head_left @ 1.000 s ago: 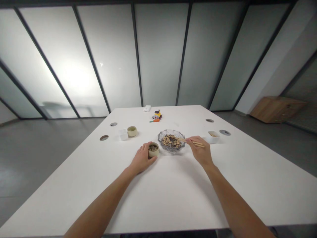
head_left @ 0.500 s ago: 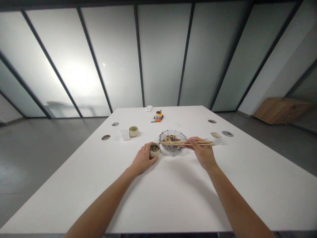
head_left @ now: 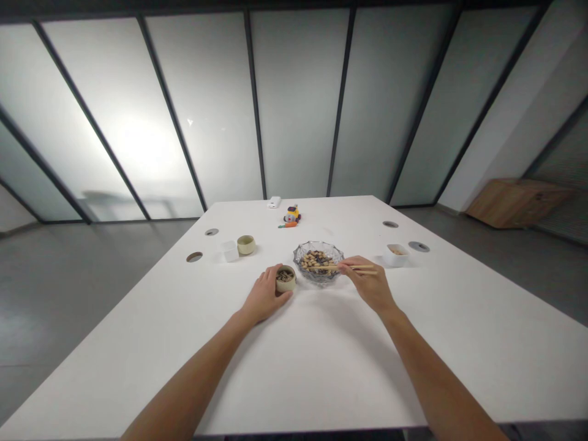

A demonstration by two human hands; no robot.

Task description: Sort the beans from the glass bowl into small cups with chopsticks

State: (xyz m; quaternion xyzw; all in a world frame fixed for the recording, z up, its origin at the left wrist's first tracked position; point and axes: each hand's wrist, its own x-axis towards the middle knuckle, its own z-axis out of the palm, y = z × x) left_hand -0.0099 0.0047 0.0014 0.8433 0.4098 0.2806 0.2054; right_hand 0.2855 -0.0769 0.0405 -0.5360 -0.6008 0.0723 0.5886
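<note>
My left hand (head_left: 266,294) is curled round the side of a small pale green cup (head_left: 286,285) on the table, which holds dark, striped seeds (head_left: 285,276). To the right of the cup stands a clear, scalloped glass bowl (head_left: 320,281) with a mix of peanuts (head_left: 311,258) and dark seeds in it. In my right hand (head_left: 370,286), closed at the bowl's right edge, is a pair of wooden chopsticks (head_left: 324,267). Their tips reach in over the mix. Whether they pinch anything is too small to tell.
White table (head_left: 294,373) with round cable holes. A second green cup (head_left: 246,245) and a white square container (head_left: 229,252) stand at left. At right is a white container (head_left: 395,257) with some pale pieces. Farther back are a toy car (head_left: 293,214), a toy carrot (head_left: 288,225) and a white object (head_left: 274,202).
The chopstick tips have moved from the small cup's rim rightward and into the glass bowl, as my right hand shifted slightly right. My left hand stays on the cup.
</note>
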